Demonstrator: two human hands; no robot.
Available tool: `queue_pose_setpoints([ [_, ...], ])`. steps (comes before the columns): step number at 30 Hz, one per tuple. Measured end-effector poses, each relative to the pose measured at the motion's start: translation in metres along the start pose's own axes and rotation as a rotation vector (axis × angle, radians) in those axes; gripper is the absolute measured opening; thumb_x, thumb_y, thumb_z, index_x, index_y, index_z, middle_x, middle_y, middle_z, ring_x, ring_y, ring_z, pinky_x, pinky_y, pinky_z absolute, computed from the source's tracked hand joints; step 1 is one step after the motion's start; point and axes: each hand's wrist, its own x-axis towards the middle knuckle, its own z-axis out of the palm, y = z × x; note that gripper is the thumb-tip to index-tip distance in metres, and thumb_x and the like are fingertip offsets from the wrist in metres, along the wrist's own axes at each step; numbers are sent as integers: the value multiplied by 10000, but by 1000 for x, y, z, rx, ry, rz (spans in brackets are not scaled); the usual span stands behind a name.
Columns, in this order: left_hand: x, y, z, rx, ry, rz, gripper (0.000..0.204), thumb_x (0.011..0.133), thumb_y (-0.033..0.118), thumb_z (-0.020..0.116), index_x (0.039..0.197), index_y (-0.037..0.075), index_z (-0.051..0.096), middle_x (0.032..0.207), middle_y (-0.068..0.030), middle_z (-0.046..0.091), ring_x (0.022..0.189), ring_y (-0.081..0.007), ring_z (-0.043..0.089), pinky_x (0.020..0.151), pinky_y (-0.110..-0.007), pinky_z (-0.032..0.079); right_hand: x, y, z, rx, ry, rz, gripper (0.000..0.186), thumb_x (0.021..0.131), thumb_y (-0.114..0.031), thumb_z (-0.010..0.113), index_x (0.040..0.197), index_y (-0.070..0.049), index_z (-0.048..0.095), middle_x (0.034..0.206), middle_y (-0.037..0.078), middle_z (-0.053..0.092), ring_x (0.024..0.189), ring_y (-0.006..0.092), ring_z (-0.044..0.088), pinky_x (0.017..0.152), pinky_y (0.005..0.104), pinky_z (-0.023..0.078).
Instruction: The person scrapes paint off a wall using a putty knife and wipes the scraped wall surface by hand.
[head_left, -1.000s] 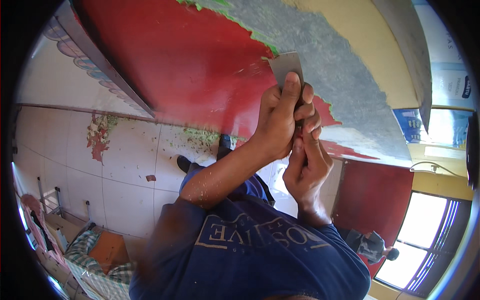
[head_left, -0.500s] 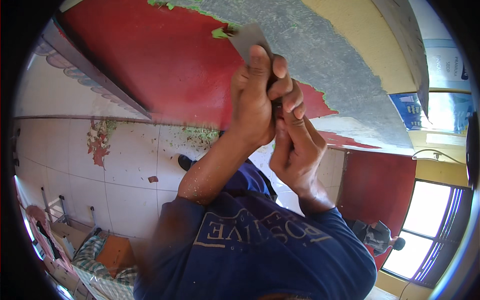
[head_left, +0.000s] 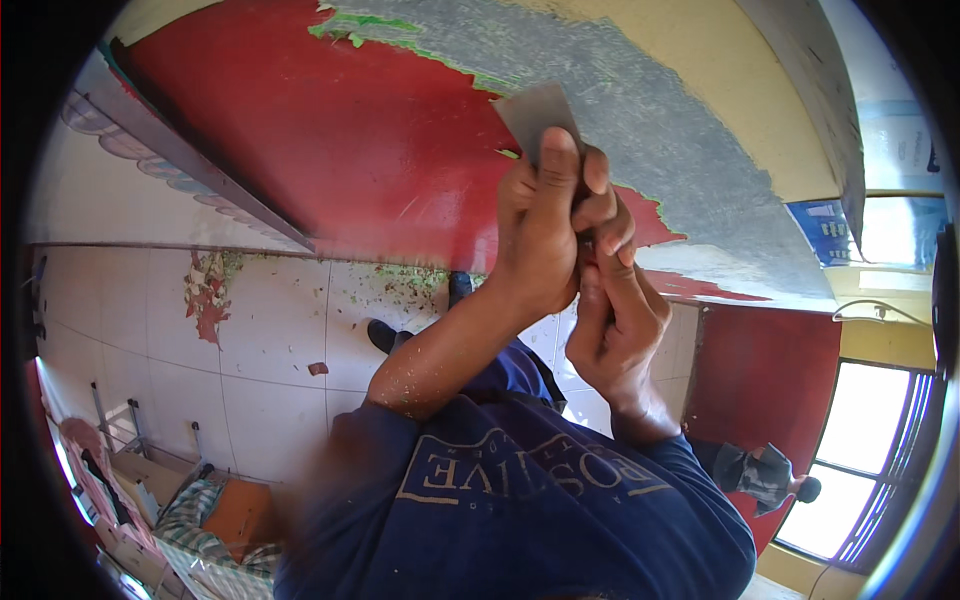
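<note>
Both of my hands grip a flat metal paint scraper [head_left: 541, 110]. My left hand [head_left: 540, 240] is closed round it, thumb lying along the back of the blade. Below and to the right, my right hand [head_left: 622, 325] is closed on the handle, which the fingers mostly hide. The blade lies at the ragged border between red paint [head_left: 390, 140] and bare grey wall [head_left: 640, 120]. Green slivers of paint line that border, and a small green flake [head_left: 508, 154] sits on the red just beside the blade.
Paint chips [head_left: 208, 295] and green crumbs [head_left: 400, 285] litter the white tiled floor [head_left: 270, 420]. At lower left stands furniture with an orange-brown board [head_left: 240, 517] and checked cloth. Another person [head_left: 760, 478] is by the window [head_left: 850, 450] at right.
Both hands and the scraper have shifted right and slightly down in the picture. The curl of paint at the blade's edge no longer shows there. The whole view has also shifted slightly.
</note>
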Motion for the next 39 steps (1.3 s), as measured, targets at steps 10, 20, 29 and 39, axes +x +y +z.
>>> queue_pose_setpoints([
  [10, -7, -9, -2, 41, -6, -33, 419, 963, 498, 368, 806, 121, 463, 559, 28, 306, 473, -132, 448, 486, -330, 482, -10, -1, -2, 37, -16, 53, 287, 838, 66, 516, 1118, 92, 578, 877, 257, 622, 751, 341, 670, 610, 318, 511],
  [20, -5, -8, 8, 30, 57, -152, 433, 939, 537, 397, 799, 133, 464, 552, 35, 285, 478, -126, 438, 473, -316, 464, 1, -4, -4, -7, 40, -11, 277, 827, 58, 524, 1095, 78, 590, 821, 232, 603, 663, 335, 639, 559, 344, 497],
  [29, -6, 3, 9, 8, 28, -52, 413, 945, 530, 400, 793, 155, 481, 550, 46, 274, 475, -114, 433, 453, -303, 454, -1, -13, -2, -4, 34, -77, 343, 819, 67, 541, 1161, 68, 566, 770, 206, 580, 595, 324, 603, 514, 354, 471],
  [39, -3, 0, 9, 20, 55, -47, 391, 955, 516, 400, 805, 164, 479, 571, 48, 269, 495, -101, 388, 471, -290, 452, -9, 1, 1, 11, 32, -66, 321, 815, 41, 554, 1135, 56, 571, 743, 189, 570, 560, 323, 590, 468, 380, 459],
])
